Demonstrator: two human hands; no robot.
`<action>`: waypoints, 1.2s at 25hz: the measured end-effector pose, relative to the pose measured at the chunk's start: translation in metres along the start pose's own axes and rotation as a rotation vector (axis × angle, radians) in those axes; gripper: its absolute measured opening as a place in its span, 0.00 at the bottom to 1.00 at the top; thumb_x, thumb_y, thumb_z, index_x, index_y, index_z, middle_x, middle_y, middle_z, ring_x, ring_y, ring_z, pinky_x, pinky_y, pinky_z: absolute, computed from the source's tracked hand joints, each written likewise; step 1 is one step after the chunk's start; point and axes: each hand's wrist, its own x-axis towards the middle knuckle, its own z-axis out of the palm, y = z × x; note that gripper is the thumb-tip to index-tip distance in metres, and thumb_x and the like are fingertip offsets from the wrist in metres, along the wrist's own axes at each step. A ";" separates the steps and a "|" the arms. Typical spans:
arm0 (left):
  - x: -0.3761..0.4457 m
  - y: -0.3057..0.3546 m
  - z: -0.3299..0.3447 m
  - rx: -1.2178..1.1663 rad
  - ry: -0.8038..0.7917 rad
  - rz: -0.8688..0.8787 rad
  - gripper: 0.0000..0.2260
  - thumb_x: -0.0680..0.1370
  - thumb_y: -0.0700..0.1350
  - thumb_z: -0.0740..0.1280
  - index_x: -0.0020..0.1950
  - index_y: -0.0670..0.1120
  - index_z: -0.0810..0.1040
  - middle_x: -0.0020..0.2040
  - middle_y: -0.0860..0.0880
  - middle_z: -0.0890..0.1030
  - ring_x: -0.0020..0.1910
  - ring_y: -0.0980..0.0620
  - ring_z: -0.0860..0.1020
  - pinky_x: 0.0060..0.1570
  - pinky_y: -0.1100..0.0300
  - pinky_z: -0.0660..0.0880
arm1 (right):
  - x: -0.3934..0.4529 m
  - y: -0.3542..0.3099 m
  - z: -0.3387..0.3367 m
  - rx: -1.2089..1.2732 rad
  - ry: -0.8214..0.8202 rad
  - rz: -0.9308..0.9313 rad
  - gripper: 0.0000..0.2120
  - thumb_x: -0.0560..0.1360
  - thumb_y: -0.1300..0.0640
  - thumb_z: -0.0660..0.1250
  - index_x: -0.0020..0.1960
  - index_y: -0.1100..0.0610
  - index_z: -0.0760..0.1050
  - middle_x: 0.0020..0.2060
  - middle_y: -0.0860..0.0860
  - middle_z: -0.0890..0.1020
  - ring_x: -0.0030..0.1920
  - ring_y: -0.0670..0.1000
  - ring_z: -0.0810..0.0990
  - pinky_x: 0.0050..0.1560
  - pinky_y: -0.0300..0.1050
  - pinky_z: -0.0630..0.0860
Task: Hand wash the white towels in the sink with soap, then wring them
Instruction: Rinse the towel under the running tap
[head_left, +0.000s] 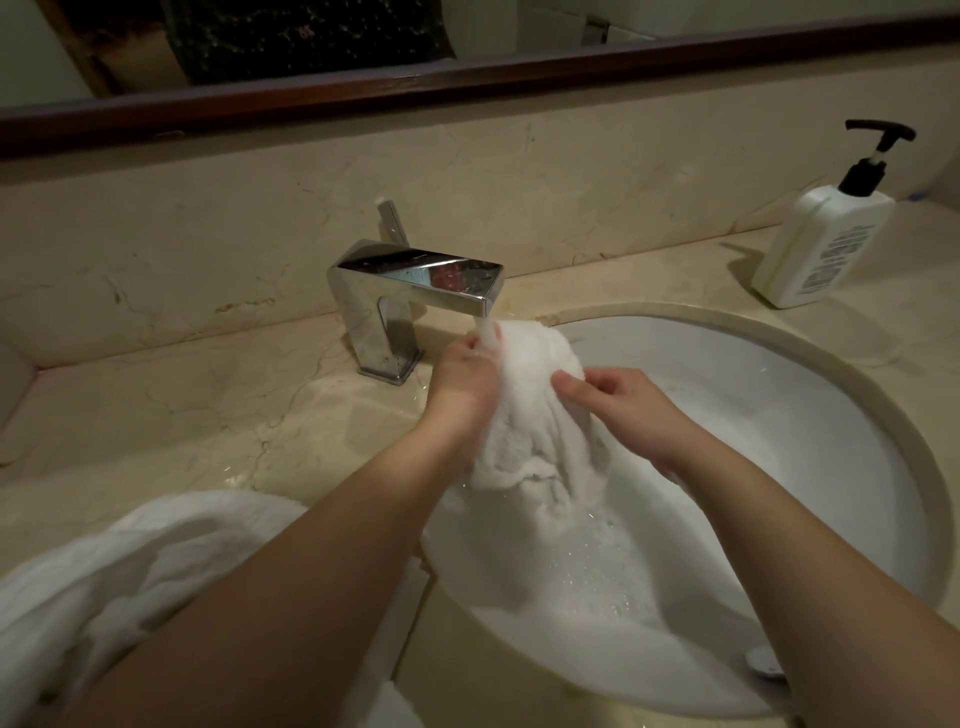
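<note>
— What do you see from the head view, at the sink (810, 364)?

— Both hands are on one white towel (535, 436), bunched up and lifted under the chrome faucet (415, 283). Water runs from the spout onto the top of the towel. The left hand (465, 382) grips the towel on its left side, just beside the stream, with its fingers curled into the cloth. The right hand (618, 397) pinches a fold on the right side, with the thumb on top. The hands are near each other, with the towel between them.

— And the lower part of the towel?

— It hangs down into the white basin, where there is foamy water.

— Is there anything else?

— A second white towel (150, 561) lies in a heap on the marble counter (171, 405), left of the basin, under the left forearm. A white pump bottle (826, 239) stands on the counter at the far right. A dark-framed mirror (467, 78) is above.
</note>
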 end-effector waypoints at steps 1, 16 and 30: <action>0.002 -0.001 0.000 -0.033 -0.002 -0.034 0.18 0.82 0.59 0.63 0.51 0.45 0.81 0.47 0.39 0.84 0.50 0.38 0.84 0.55 0.48 0.81 | -0.001 -0.003 0.003 0.097 -0.006 -0.002 0.17 0.80 0.45 0.65 0.50 0.59 0.81 0.42 0.49 0.85 0.41 0.50 0.84 0.48 0.45 0.77; -0.001 -0.005 -0.013 0.597 -0.153 0.262 0.11 0.79 0.55 0.71 0.47 0.49 0.81 0.47 0.50 0.80 0.44 0.53 0.79 0.41 0.62 0.72 | 0.005 -0.014 0.009 0.235 0.125 -0.122 0.07 0.80 0.58 0.68 0.52 0.58 0.83 0.47 0.57 0.86 0.49 0.58 0.85 0.51 0.53 0.82; -0.004 -0.003 -0.008 -0.167 -0.026 -0.202 0.17 0.78 0.53 0.67 0.57 0.41 0.82 0.50 0.39 0.86 0.47 0.39 0.86 0.56 0.39 0.81 | -0.007 -0.013 0.022 0.243 0.032 -0.055 0.11 0.82 0.51 0.65 0.59 0.55 0.80 0.49 0.51 0.87 0.49 0.53 0.86 0.51 0.47 0.82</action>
